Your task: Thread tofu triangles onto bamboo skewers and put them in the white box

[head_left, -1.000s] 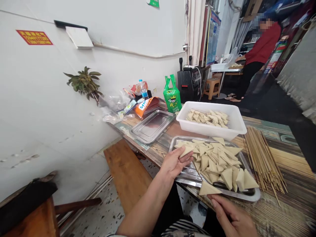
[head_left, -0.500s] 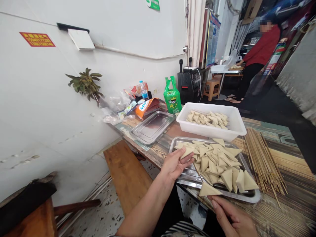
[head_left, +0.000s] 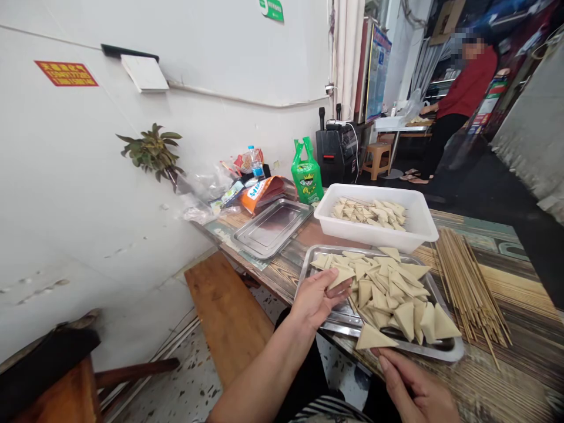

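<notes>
A steel tray (head_left: 339, 317) on the table holds several pale tofu triangles (head_left: 388, 288). My left hand (head_left: 315, 302) is at the tray's near-left corner, fingers pinched on one tofu triangle (head_left: 340, 276). My right hand (head_left: 416, 393) is below the tray's front edge, fingers curled around a thin bamboo skewer with another tofu triangle (head_left: 372, 339) threaded on its tip. The skewer runs up and left under the pile and is mostly hidden.
A white plastic tub (head_left: 374, 232) of skewered tofu stands behind the tray. A bundle of bamboo skewers (head_left: 467, 288) lies to the right, an empty steel tray (head_left: 273, 226) to the left, a wooden bench (head_left: 224, 311) below. A person in red (head_left: 462, 100) stands far back.
My left hand has drawn its tofu triangle slightly right and toward me. The right hand has stayed almost still.
</notes>
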The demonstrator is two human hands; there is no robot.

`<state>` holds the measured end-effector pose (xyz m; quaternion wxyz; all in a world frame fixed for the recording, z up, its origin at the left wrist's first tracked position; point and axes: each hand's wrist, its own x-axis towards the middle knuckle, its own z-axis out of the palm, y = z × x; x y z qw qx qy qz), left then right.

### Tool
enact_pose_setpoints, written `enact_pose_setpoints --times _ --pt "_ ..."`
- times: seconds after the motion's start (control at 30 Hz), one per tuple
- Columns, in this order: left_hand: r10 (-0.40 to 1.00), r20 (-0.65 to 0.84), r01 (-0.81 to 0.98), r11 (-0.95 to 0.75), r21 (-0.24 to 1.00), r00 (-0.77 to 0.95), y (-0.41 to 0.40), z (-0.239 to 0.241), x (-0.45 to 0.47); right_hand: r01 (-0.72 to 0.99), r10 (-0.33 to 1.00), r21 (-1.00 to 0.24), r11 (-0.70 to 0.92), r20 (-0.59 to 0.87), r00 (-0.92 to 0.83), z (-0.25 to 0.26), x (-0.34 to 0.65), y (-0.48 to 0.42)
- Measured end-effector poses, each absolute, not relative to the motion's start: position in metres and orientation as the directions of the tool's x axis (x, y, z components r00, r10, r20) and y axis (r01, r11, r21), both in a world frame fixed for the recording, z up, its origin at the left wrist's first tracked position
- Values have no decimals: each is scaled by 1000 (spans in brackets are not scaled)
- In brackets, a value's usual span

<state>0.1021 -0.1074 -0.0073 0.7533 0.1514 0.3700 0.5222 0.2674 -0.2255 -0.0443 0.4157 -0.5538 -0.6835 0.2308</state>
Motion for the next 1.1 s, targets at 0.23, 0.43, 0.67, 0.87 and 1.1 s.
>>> enact_pose_setpoints --times 0.23,0.43,0.67,0.87,1.1 --pt "893 -406 -666 423 614 193 -116 -7 112 517 944 -826 223 315 96 -48 259 -226" --pt "879 -417 -646 459 610 231 -128 -7 123 602 933 -754 264 359 40 -43 262 -222" --pt "882 -368 -601 469 647 294 -146 -5 137 671 913 -677 302 407 0 -39 267 -215" --pt "959 -257 -409 284 867 120 -135 14 125 696 916 -669 261 399 40 -42 273 -213" --pt "977 210 470 -173 865 -27 -76 0 81 688 919 -683 247 389 57 -46 277 -215"
